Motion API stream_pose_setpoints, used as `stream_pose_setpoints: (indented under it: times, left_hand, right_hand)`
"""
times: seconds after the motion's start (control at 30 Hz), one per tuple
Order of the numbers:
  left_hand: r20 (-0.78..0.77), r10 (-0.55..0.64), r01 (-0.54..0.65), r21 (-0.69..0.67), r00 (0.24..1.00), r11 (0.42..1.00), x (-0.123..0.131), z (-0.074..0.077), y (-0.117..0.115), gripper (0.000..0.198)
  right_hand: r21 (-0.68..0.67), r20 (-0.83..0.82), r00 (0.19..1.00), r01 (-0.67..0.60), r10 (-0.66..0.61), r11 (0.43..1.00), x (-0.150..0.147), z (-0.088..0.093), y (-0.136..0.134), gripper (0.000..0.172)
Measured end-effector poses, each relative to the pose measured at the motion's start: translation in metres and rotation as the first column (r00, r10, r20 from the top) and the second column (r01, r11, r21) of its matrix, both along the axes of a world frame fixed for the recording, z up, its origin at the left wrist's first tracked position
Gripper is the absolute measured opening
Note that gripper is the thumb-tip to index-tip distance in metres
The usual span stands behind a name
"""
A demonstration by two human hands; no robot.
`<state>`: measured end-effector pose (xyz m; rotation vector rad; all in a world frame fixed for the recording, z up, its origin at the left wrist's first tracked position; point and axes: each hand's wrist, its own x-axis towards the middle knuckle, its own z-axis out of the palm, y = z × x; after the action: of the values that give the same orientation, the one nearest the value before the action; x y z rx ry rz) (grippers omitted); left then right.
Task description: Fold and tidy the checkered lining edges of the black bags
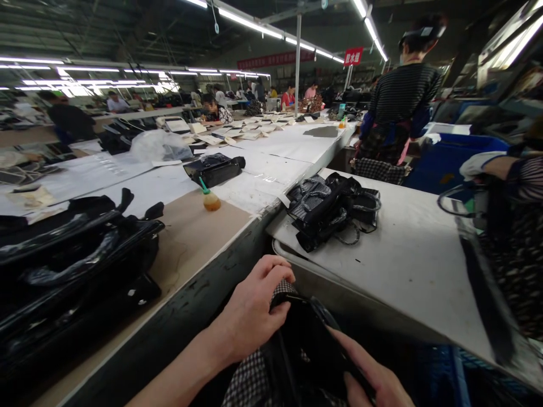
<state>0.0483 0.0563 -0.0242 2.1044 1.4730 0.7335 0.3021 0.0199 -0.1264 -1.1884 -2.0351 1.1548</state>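
A black handbag [305, 339] with a checked lining or cloth is held low in front of me, below the table edge. My left hand [258, 305] pinches its upper rim, thumb inside and fingers over the checked fabric. On the near right side, my right hand [373, 373] grips the opposite edge, its fingers partly cut off by the frame's bottom. The bag's mouth gapes between both hands, and its inside is dark. Checked cloth also shows beneath my left wrist.
Black bags [80, 254] are piled on the left table. Nearby stand a glue bottle [211, 200] with a green nozzle and another black bag [214, 168]. More bags [335, 209] lie on the right-hand table [416, 271]. One co-worker [401, 96] stands beyond it; another person's sleeve [526, 175] is at right.
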Motion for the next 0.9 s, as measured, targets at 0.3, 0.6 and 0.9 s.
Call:
stream_pose_setpoints:
  times: [0.3, 0.6, 0.9]
  left_hand:
    - [-0.285, -0.209, 0.190, -0.091, 0.935, 0.978, 0.020, -0.001, 0.015, 0.017]
    - [-0.085, -0.389, 0.392, 0.024, 0.917, 0.920, 0.015, -0.022, 0.031, 0.018]
    - [-0.055, -0.412, 0.415, 0.173, 0.910, 0.893, 0.015, -0.035, 0.028, 0.016]
  right_hand:
    - [0.009, 0.002, 0.999, 0.054, -0.054, 0.998, -0.005, -0.002, -0.005, 0.045]
    - [-0.129, -0.046, 0.966, 0.248, -0.256, 0.960, -0.016, 0.010, 0.001, 0.040]
    - [-0.193, 0.013, 0.971, 0.236, -0.238, 0.952, -0.013, 0.012, 0.011, 0.035]
